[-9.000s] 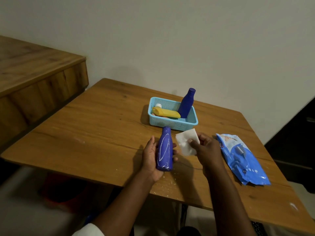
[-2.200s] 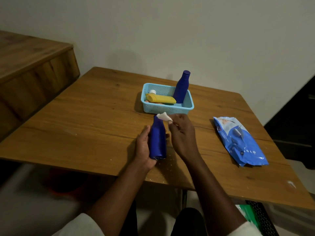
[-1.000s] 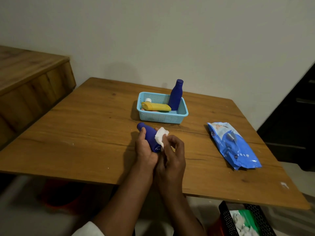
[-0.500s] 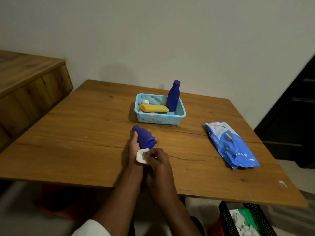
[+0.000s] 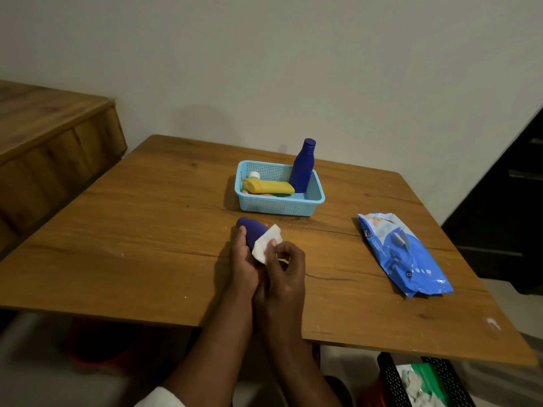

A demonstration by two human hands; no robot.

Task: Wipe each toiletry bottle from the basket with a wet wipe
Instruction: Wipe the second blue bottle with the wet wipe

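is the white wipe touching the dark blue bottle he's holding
Touching. The head view shows the white wet wipe, pinched by the right hand, lying against the dark blue plastic bottle gripped in the left hand.

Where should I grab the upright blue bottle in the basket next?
Take the upright blue bottle by its narrow neck just under the cap, coming from above. It stands in the basket's right end, well above the rim, and the yellow tube lies against its left side.

Legible markings: almost none.
Blue wipes pack (image 5: 402,252), right side of desk (image 5: 147,230): small "72" near its near end; other print too blurred to read.
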